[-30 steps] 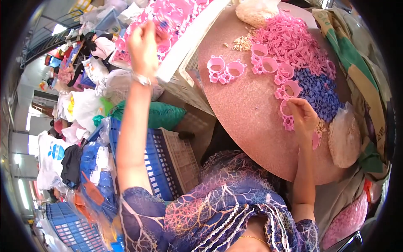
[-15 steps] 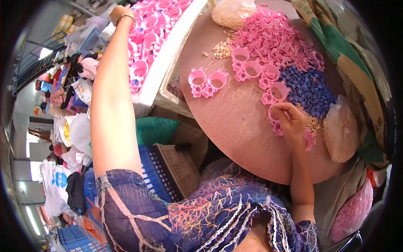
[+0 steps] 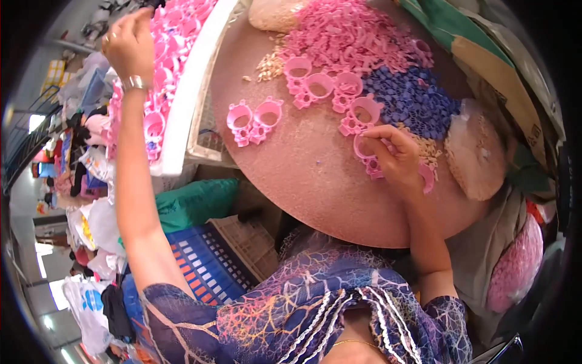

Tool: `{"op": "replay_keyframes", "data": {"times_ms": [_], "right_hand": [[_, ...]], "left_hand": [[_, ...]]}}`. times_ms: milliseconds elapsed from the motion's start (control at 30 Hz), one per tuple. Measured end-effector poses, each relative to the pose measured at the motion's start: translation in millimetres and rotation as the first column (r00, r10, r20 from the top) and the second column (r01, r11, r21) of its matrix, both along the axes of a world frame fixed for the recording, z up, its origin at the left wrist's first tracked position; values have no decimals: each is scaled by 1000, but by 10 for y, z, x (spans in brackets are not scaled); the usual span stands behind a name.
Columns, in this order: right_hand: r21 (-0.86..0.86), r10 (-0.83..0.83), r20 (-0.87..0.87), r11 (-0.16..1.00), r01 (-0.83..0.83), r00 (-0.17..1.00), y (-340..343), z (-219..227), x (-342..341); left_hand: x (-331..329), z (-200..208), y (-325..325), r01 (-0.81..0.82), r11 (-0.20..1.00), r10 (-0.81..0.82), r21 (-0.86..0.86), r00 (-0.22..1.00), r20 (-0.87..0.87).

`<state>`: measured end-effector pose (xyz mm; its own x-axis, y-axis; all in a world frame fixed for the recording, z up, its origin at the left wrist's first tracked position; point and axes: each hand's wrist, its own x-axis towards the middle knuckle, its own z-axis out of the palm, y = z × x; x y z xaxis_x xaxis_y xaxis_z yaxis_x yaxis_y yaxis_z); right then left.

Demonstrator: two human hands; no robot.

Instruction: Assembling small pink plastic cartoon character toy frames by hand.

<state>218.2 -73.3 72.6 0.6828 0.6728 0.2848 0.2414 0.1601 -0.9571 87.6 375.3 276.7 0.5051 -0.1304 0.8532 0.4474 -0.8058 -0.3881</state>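
My left hand (image 3: pixel 129 47) is stretched out at the far left, over the outer side of a white-rimmed box (image 3: pixel 189 73) full of pink plastic parts (image 3: pixel 176 21). Its fingers are loosely bent and apart, with nothing visible in them. On the round brown table, my right hand (image 3: pixel 400 159) has thumb and forefinger together at the rim of a pink ring-shaped plastic part (image 3: pixel 362 151). The palm covers some of what lies beneath. A row of similar pink ring parts (image 3: pixel 318 87) runs up and left from there. Another pink pair (image 3: pixel 254 119) lies apart, nearer the box.
Heaped on the table (image 3: pixel 291 176) are pink pieces (image 3: pixel 348 36), blue pieces (image 3: pixel 412 100) and small beige pieces (image 3: pixel 270 67). Clear bags of beige pieces (image 3: pixel 476 151) sit at its edge. Below the box are a green sack (image 3: pixel 197 203) and a blue crate (image 3: pixel 212 261).
The whole view has shifted, so the table sits further left and higher. My left hand shows more fully, its fingers more spread. My right hand stays at the same pink part.
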Motion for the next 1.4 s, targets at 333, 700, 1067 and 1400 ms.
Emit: {"op": "replay_keyframes", "data": {"times_ms": [333,700,1067,1400], "right_hand": [[134,-244,60,963,234,968,-43,-157,193],[36,-233,165,972,230,958,-55,-204,205],[-6,-227,209,972,233,951,-54,-154,197],[-151,-326,669,820,552,668,-214,39,468]], "left_hand": [[-580,-2213,-2764,106,720,-244,-686,964,-107],[-676,-2465,-2424,-126,590,162,-798,986,-36],[-624,-2390,-2536,-113,691,44,-714,992,-115],[-883,-2385,-3650,161,378,-396,-912,918,-2]]}}
